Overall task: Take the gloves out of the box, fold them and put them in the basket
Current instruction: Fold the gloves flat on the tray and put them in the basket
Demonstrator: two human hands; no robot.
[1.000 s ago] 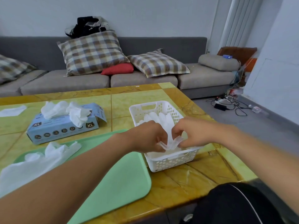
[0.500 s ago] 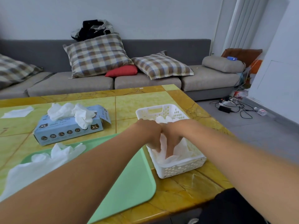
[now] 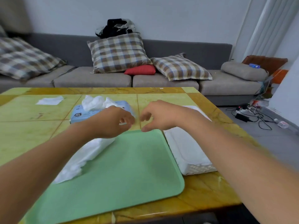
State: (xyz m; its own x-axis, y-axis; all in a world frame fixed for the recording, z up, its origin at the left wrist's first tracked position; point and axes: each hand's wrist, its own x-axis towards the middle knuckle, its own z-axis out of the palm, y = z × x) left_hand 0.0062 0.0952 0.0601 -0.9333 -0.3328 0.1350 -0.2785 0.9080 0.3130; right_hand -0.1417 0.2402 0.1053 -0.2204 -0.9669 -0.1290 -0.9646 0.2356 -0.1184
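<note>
Change: half a second ago both hands were down in the basket [image 3: 191,152] with a folded glove; now they are out and hang over the far edge of the tray [image 3: 116,167]. That glove looks delivered, so the next one is due.
Loose glove [image 3: 84,156]: thin, white, crumpled film, lying on the tray's left side, partly under the left forearm.
Box [image 3: 84,113]: blue card, marked XL, far left of the hands on the surface [image 3: 27,131]; more gloves [image 3: 93,102] bunch from its top.
Left hand [image 3: 115,121]: fingers loosely curled, nothing seen in them.
Right hand [image 3: 155,116]: same, loosely curled, holding nothing.
Tray: smooth green, rounded corners.
Basket: white perforated plastic, just right of the tray.
</note>
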